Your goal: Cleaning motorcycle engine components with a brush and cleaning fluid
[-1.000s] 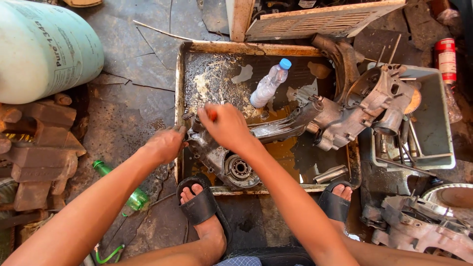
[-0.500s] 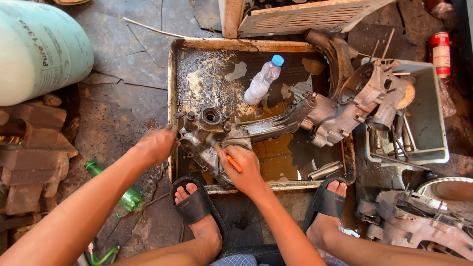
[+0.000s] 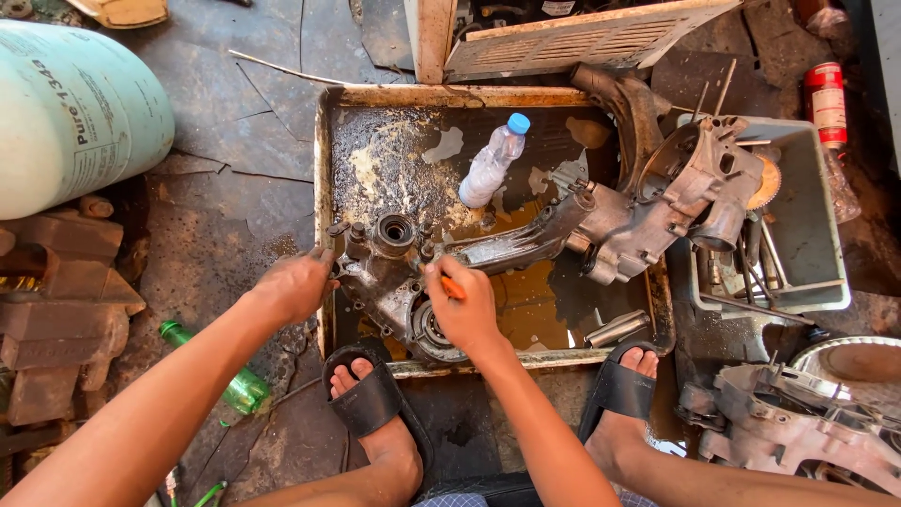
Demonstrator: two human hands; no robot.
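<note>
A greasy metal engine casing (image 3: 526, 239) lies across a rusty metal tray (image 3: 324, 150) holding dirty liquid. My left hand (image 3: 296, 286) grips the casing's left end at the tray's rim. My right hand (image 3: 462, 305) is closed around a small orange-handled tool (image 3: 452, 287), its tip resting on the casing near a round bearing opening (image 3: 394, 228). A plastic bottle with a blue cap (image 3: 491, 164) lies in the tray behind the casing.
A pale green gas cylinder (image 3: 70, 113) lies at the far left. A grey bin (image 3: 798, 235) with tools stands right of the tray. A green bottle (image 3: 235, 380) lies on the ground. More engine parts (image 3: 798, 432) sit lower right. My sandalled feet (image 3: 375, 404) touch the tray's front.
My right hand came down from above the casing's top toward me and now rests on its lower middle with the orange tool. The left hand kept its grip.
</note>
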